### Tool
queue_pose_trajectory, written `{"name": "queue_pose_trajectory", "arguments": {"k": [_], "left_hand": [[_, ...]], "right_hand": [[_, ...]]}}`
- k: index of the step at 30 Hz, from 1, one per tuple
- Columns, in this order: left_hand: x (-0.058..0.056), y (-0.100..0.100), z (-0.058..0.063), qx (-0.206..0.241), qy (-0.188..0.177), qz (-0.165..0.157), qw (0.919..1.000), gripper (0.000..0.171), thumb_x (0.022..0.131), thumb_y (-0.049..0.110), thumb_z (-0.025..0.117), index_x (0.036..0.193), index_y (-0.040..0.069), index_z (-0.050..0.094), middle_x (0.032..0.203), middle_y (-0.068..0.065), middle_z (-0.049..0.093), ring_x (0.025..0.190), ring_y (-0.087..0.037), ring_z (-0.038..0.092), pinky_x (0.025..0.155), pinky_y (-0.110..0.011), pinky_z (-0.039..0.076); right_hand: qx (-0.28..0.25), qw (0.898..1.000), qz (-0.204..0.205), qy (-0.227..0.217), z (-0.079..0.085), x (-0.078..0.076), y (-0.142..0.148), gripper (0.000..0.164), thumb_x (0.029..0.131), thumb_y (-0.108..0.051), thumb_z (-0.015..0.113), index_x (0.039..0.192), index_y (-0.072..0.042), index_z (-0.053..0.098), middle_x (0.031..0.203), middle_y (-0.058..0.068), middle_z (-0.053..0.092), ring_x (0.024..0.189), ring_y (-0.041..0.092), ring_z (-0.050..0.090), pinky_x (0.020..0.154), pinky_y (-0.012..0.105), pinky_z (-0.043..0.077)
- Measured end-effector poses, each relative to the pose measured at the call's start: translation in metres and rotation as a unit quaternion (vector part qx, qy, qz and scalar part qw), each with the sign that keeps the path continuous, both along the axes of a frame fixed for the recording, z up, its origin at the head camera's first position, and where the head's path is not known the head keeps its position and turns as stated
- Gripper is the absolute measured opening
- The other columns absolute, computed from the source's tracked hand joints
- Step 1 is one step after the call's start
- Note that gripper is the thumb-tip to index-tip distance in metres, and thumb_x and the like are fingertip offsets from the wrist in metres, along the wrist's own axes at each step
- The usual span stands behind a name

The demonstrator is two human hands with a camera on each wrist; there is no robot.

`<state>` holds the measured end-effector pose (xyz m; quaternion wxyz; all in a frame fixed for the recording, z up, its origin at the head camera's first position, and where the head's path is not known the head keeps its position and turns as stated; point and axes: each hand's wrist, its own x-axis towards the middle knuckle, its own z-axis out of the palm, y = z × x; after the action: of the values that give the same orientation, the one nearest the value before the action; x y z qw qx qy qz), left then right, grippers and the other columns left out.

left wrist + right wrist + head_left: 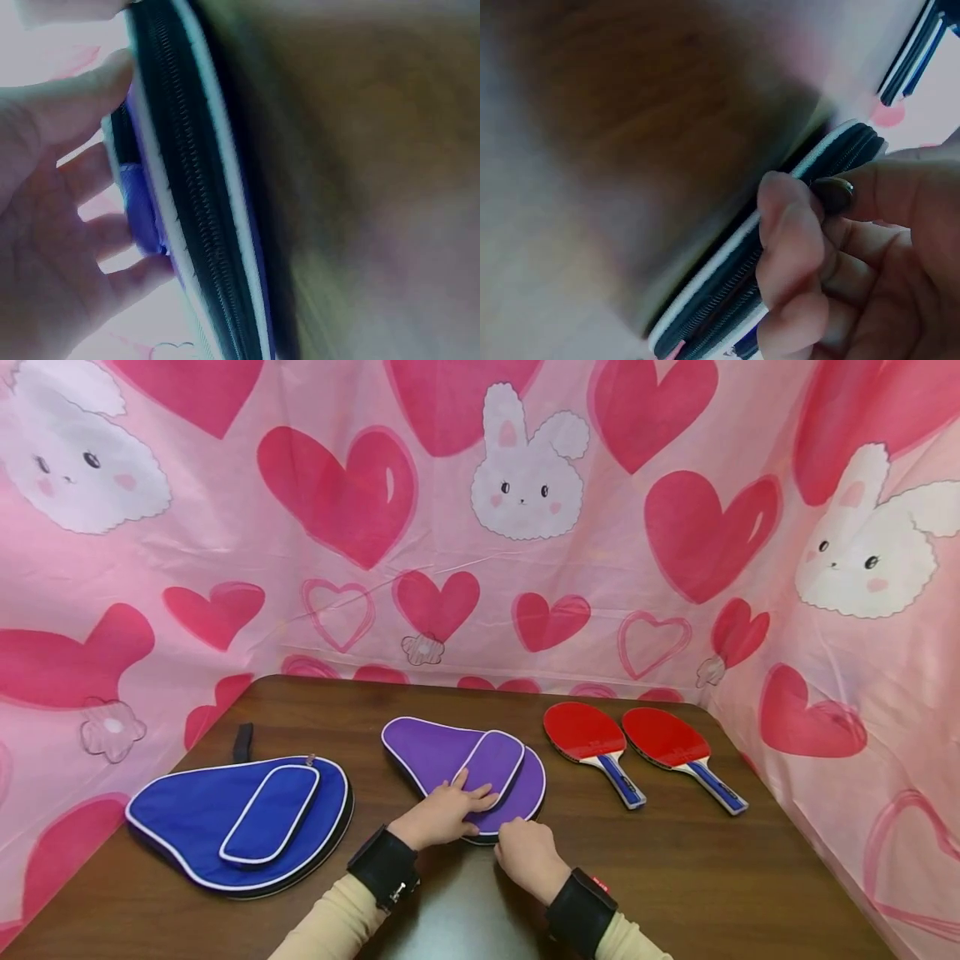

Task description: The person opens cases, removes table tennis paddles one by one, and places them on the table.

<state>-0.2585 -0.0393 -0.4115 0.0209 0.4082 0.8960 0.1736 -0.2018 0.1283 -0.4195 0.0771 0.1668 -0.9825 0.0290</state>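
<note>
A purple table tennis paddle case (427, 747) with white piping lies on the table, its narrow end pointing to the far left. My left hand (444, 814) rests on the case by its small front pocket (491, 766), fingers spread. In the left wrist view, the black zipper (196, 180) runs along the case's side wall, beside the thumb and fingers. At the rounded near edge, my right hand (528, 856) pinches the zipper pull (832, 195) between thumb and curled index finger. The pull is partly covered by the fingers.
To the left lies a blue paddle case (187, 802) with a black strap (242, 743). Two red paddles, one (585, 731) nearer the middle and another (663, 737) farther right, lie with their handles toward me. A pink heart-patterned curtain (442, 552) surrounds the brown table (675, 877).
</note>
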Motion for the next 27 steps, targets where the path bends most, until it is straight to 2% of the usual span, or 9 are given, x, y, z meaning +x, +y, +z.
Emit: {"name": "queue_pose_trajectory", "arguments": {"k": [4, 6, 9, 11, 13, 15, 21, 27], "left_hand": [[-0.013, -0.007, 0.001, 0.024, -0.045, -0.02, 0.9985, 0.043, 0.093, 0.009, 0.064, 0.135, 0.004, 0.058, 0.144, -0.019, 0.046, 0.134, -0.053, 0.027, 0.101, -0.065, 0.031], [-0.02, -0.013, 0.002, 0.04, -0.064, -0.011, 0.9971, 0.045, 0.095, 0.011, 0.062, 0.138, 0.003, 0.054, 0.15, -0.023, 0.035, 0.138, -0.053, 0.018, 0.105, -0.064, 0.025], [-0.031, -0.022, -0.001, 0.045, -0.076, 0.043, 0.9951, 0.057, 0.095, 0.022, 0.063, 0.145, 0.002, 0.044, 0.155, -0.028, 0.018, 0.14, -0.053, 0.003, 0.109, -0.063, 0.014], [-0.035, -0.028, -0.002, 0.036, -0.077, 0.091, 0.9922, 0.068, 0.092, 0.032, 0.066, 0.147, 0.003, 0.039, 0.156, -0.029, 0.014, 0.14, -0.053, -0.002, 0.109, -0.064, 0.008], [-0.037, -0.032, -0.005, 0.02, -0.068, 0.122, 0.99, 0.076, 0.089, 0.038, 0.069, 0.148, 0.002, 0.038, 0.155, -0.03, 0.016, 0.141, -0.053, 0.0, 0.109, -0.065, 0.007], [-0.037, -0.036, -0.007, 0.009, -0.053, 0.134, 0.9896, 0.076, 0.088, 0.04, 0.07, 0.146, 0.001, 0.041, 0.154, -0.029, 0.021, 0.141, -0.053, 0.005, 0.109, -0.065, 0.008], [-0.029, -0.036, -0.011, 0.005, -0.006, 0.138, 0.9904, 0.059, 0.09, 0.035, 0.069, 0.139, 0.006, 0.054, 0.15, -0.024, 0.035, 0.139, -0.052, 0.018, 0.105, -0.07, 0.013], [-0.02, -0.031, -0.013, -0.012, 0.054, 0.145, 0.9879, 0.048, 0.089, 0.034, 0.07, 0.131, 0.014, 0.063, 0.141, -0.022, 0.046, 0.131, -0.049, 0.033, 0.101, -0.073, 0.017]], "right_hand": [[-0.007, 1.0, -0.01, -0.021, 0.0, -0.002, -0.001, 0.022, 0.08, -0.016, 0.071, 0.063, -0.004, 0.063, 0.061, 0.009, 0.058, 0.055, 0.026, 0.06, 0.048, 0.04, 0.05], [-0.015, 0.999, -0.015, -0.035, 0.002, -0.004, 0.0, 0.023, 0.081, -0.015, 0.07, 0.063, -0.004, 0.061, 0.061, 0.009, 0.057, 0.056, 0.027, 0.06, 0.049, 0.042, 0.05], [-0.023, 0.999, -0.012, -0.043, 0.002, -0.006, 0.002, 0.023, 0.08, -0.014, 0.069, 0.061, -0.005, 0.059, 0.06, 0.009, 0.056, 0.055, 0.026, 0.059, 0.049, 0.042, 0.049], [-0.028, 0.998, -0.008, -0.048, 0.001, -0.006, 0.002, 0.023, 0.08, -0.014, 0.069, 0.061, -0.005, 0.059, 0.059, 0.008, 0.055, 0.054, 0.026, 0.058, 0.049, 0.042, 0.049], [-0.033, 0.998, -0.007, -0.054, 0.001, -0.008, 0.003, 0.024, 0.081, -0.013, 0.068, 0.06, -0.005, 0.059, 0.058, 0.007, 0.053, 0.053, 0.025, 0.056, 0.048, 0.041, 0.048], [-0.039, 0.997, -0.011, -0.06, 0.001, -0.009, 0.005, 0.025, 0.081, -0.012, 0.067, 0.059, -0.006, 0.058, 0.057, 0.006, 0.052, 0.052, 0.024, 0.055, 0.048, 0.041, 0.048], [-0.047, 0.996, -0.048, -0.055, 0.0, -0.019, 0.018, 0.027, 0.081, -0.009, 0.067, 0.057, -0.006, 0.055, 0.057, 0.006, 0.051, 0.053, 0.024, 0.056, 0.048, 0.042, 0.049], [-0.038, 0.993, -0.097, -0.057, 0.0, -0.036, 0.037, 0.021, 0.084, -0.01, 0.067, 0.066, 0.0, 0.063, 0.062, 0.01, 0.057, 0.059, 0.029, 0.06, 0.053, 0.043, 0.052]]}}
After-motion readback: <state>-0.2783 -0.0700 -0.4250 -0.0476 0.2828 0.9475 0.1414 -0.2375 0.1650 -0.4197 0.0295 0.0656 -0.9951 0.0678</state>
